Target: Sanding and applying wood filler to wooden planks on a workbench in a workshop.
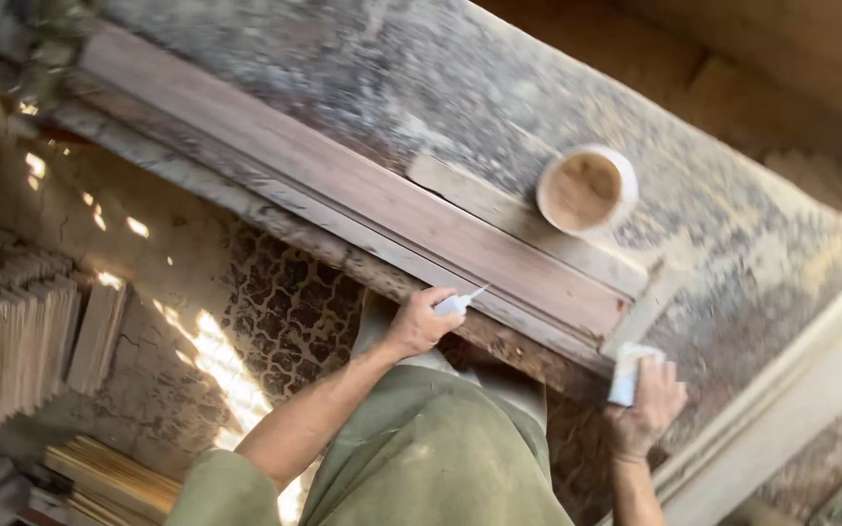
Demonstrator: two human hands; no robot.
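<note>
The left hand (419, 319) is clamped around a small white tube (458, 303), its thin nozzle touching the near edge of a long brown wooden board (343, 180) that lies on the dusty table (733, 234). The right hand (647, 407) grips a pale block (628, 370) at the board's right end. A white round cup (587, 189) with brownish contents stands just beyond the board. Stacked wood slats (21, 331) lie on the floor.

We kept our left hand (419, 321) curled closed with its forearm bare, while our right hand (647, 407) lay flat, fingers (657, 375) together.
</note>
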